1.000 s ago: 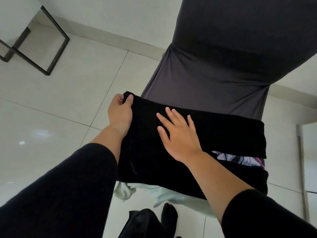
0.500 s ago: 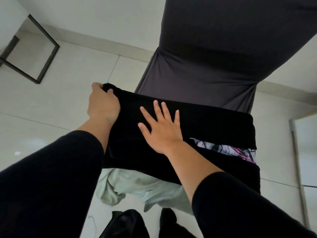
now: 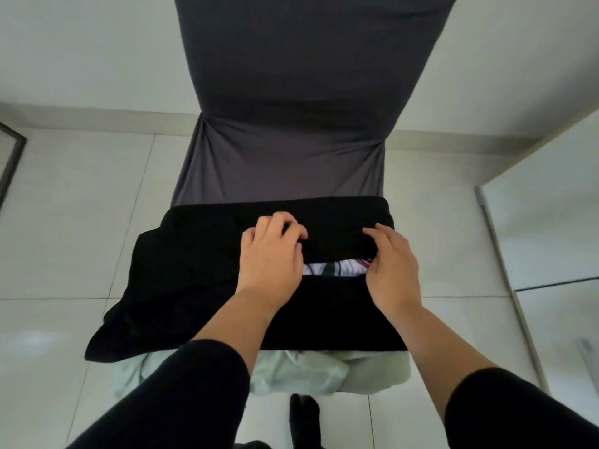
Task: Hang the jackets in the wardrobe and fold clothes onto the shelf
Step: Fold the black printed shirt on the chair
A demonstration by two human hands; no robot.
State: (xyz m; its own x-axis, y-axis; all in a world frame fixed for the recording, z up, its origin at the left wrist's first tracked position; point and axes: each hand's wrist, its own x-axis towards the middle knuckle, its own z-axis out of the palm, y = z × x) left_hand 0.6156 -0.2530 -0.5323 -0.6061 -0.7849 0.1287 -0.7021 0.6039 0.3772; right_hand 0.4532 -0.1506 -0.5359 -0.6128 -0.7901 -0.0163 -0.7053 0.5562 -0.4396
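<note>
Black garment (image 3: 201, 286): lies folded across the front half of the chair seat, reaching the seat's right edge and spilling over its left edge, where one corner hangs down past the front left corner.
Fold edge: a folded-over flap runs side to side across the middle of the seat; beneath it a strip of printed white and pink fabric (image 3: 330, 268) shows between the two hands.
Left hand (image 3: 270, 254): on top of the garment near the seat's middle, fingers curled and pinching the flap's edge.
Right hand (image 3: 390, 264): toward the seat's right edge, fingers bent over the flap with the thumb tucked under its edge, gripping it.
Chair (image 3: 285, 150): dark grey fitted cover, backrest upright at the far edge; the back part of the seat behind the garment is bare cover.
Pale green cloth (image 3: 298, 371): bunched under the black garment, hanging over the seat's front edge.
Open room: light floor tiles (image 3: 64, 205) spread out to the left and right of the chair.
Left side: a dark metal frame (image 3: 11, 157) stands at the picture's left border, well apart from the chair.
Right side: a white panel with a metal edge strip (image 3: 505, 286) stands near the chair's right side.
Foot (image 3: 304, 416): in a dark sock on the floor just before the seat's front edge.
</note>
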